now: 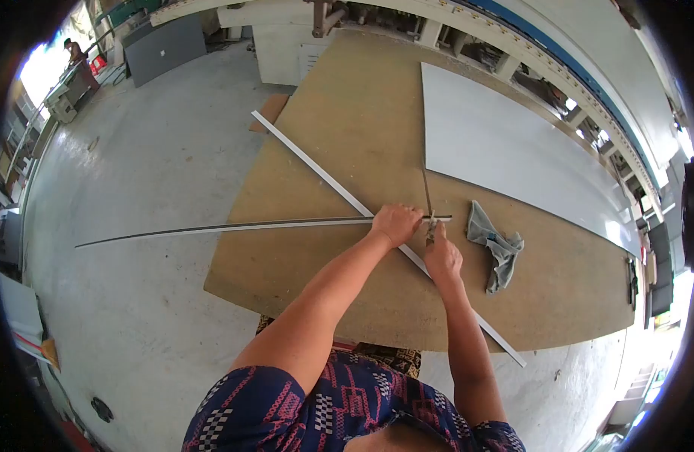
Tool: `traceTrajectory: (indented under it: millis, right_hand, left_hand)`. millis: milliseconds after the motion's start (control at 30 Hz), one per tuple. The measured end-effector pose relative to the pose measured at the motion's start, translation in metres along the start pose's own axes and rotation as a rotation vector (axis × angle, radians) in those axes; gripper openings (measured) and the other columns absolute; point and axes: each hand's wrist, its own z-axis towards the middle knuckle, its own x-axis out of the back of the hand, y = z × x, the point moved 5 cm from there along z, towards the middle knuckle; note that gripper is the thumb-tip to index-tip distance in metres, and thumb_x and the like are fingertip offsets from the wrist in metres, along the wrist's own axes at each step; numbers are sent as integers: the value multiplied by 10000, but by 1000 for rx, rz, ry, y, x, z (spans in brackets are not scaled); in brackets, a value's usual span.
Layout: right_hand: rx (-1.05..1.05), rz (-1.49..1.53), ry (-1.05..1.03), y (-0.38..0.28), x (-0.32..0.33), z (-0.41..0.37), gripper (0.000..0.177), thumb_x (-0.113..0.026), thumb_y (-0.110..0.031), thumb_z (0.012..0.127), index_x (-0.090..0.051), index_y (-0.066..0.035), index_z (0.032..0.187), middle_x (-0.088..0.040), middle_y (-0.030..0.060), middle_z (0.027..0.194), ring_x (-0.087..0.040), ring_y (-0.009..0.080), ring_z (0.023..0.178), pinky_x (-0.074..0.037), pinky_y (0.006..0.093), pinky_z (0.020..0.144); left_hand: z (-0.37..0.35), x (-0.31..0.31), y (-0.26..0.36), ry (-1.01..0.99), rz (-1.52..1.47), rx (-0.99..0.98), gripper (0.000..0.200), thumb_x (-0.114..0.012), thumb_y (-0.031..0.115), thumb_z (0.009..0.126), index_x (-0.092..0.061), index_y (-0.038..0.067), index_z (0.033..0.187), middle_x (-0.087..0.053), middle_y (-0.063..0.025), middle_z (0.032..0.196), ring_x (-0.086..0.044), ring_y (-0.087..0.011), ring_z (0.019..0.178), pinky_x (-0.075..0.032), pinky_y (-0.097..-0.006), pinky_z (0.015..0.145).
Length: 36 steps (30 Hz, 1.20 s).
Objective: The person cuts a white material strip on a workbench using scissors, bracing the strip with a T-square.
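My left hand [397, 224] is closed on a long thin metal strip [287, 224], close to the strip's right end. That strip runs left past the edge of the brown table [347, 98] and out over the floor. Beside it my right hand [443, 255] is closed at the strip's end, around something small that I cannot make out. Beneath the strip, a white bar [317, 167] lies diagonally across the table, both its ends beyond the edges. To the right of my right hand lies a crumpled grey cloth [499, 247].
A large white panel [505, 139] lies on the table's far right part. Behind it stands a long machine [539, 56] with a blue rail. A dark grey board [164, 53] leans at the back left. Another person [74, 51] is far off at the upper left.
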Motion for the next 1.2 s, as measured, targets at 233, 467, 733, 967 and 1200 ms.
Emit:
traceTrajectory:
  millis: [233,467,733,967,1200]
  right_hand:
    - [-28,279,-27,13,-5,17,502,-503,-165,817,-413,-28,1292,-615,271,881,-590,437,852,-449,488,750]
    - [-221,951,-58,24,-28,17,336,-530,-152,851,-512,-31,1164,-556,135,673,-530,232,561,-411,346,492]
    - [63,402,198,34,8,1,413,-545,-154,825,-485,-28,1214,-588,159,678,-586,278,572,-451,388,518]
    - [48,82,114,30,-8,-28,538,-533,-144,787,-413,-53,1303,-620,237,773,-615,401,736,-472,482,656]
    - [62,8,41,22,1,-43,562,-522,-137,791,-362,-29,1319,-620,229,746,-612,401,698,-469,488,641]
  left_hand:
    - [2,-3,-1,6,38,32,204,-494,283,879,-559,92,906,-643,-106,888,-623,-298,866,-501,-433,715]
    - [2,-3,0,32,63,19,214,-495,294,883,-566,92,894,-647,-96,848,-630,-290,837,-506,-424,702]
    - [3,-3,0,-94,100,132,243,-469,319,898,-587,109,926,-654,-99,842,-628,-277,855,-508,-409,704]
    - [4,-6,-1,14,49,58,242,-457,326,897,-562,107,888,-645,-103,835,-621,-293,838,-492,-439,708]
    - [3,-6,-1,40,51,73,209,-476,304,882,-557,112,874,-644,-98,825,-616,-288,837,-488,-444,690]
